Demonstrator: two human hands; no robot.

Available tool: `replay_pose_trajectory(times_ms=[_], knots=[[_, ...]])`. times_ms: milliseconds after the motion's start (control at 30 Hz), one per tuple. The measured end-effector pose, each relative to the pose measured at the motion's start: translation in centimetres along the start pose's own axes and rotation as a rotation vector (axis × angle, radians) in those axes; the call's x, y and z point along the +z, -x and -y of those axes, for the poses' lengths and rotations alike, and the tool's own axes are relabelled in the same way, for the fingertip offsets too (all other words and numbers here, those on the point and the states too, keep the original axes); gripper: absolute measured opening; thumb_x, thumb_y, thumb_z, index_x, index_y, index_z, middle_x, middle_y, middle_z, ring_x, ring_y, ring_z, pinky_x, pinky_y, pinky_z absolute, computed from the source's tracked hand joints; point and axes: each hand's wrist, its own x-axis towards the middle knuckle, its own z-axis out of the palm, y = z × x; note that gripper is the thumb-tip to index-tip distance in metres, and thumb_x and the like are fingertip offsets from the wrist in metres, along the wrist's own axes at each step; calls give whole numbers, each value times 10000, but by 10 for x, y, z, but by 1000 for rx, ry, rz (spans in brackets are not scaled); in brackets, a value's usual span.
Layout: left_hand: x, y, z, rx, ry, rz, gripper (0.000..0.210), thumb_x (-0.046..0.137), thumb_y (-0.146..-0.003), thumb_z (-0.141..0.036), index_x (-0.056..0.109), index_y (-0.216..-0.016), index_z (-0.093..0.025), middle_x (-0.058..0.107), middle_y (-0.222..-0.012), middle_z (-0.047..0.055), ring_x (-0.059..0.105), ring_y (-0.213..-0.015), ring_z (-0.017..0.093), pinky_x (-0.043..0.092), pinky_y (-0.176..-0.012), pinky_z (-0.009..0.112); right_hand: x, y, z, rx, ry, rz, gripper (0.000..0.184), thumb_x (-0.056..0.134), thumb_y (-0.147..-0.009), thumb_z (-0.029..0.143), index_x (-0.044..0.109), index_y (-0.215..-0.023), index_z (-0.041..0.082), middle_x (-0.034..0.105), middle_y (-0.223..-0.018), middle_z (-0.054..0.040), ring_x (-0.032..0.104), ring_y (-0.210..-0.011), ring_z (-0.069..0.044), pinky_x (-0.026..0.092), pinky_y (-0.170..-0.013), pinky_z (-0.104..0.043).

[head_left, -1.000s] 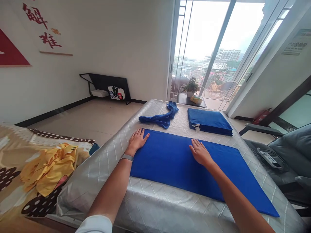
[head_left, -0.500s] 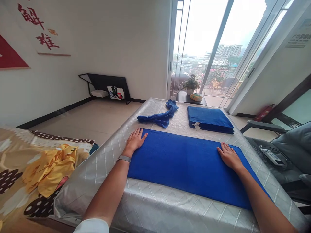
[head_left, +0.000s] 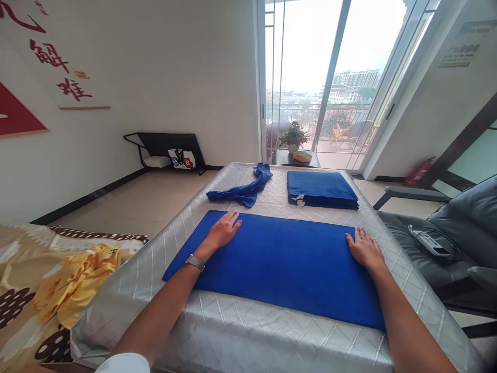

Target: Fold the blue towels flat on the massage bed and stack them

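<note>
A blue towel lies flat and smooth across the near part of the silver quilted mattress. My left hand rests palm down on its left part, fingers stretched out, with a strip of towel showing to the left of it. On the towel's right edge lies my right hand, flat with its fingers extended. Just beyond the towel is a crumpled blue cloth. A neat stack of folded blue towels with white tags sits at the far right of the mattress.
A yellow garment lies on a patterned bedspread at left. On the right, a grey armchair holds a white power strip. A potted plant stands near the glass door, and a fire extinguisher by the wall.
The towel has shifted left across the mattress. It now extends past my left hand, and my right hand is at its right edge. The view has also shifted slightly.
</note>
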Motion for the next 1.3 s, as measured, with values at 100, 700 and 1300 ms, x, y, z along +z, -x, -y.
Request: replay_pose_trajectory(times_ms=[100, 700, 1300], knots=[[9, -13, -65, 243, 66, 113, 749, 164, -1041, -591, 412, -1524, -76, 363, -1609, 144, 284, -1512, 224, 202, -1244, 369, -1, 1, 1, 4, 4, 0, 810, 94, -989, 531, 205, -1598, 8, 194, -1680, -141, 166, -1543, -249, 114, -1250, -428], [16, -25, 21, -114, 19, 185, 890, 94, -986, -708, 214, -1598, -72, 170, -1672, 134, 133, -1552, 247, 97, -1259, 433, -7, 7, 5, 8, 8, 10, 785, 97, -1001, 506, 197, -1599, 8, 199, -1679, -133, 171, -1542, -248, 118, -1252, -432], [14, -11, 83, -346, -52, 79, 854, 138, -997, -673, 278, -1583, -68, 239, -1654, 150, 200, -1538, 273, 141, -1255, 426, -20, 14, 24, -13, 185, -47, 722, 119, -1007, 395, 318, -1549, -39, 287, -1643, -181, 225, -1525, -303, 146, -1247, -490]])
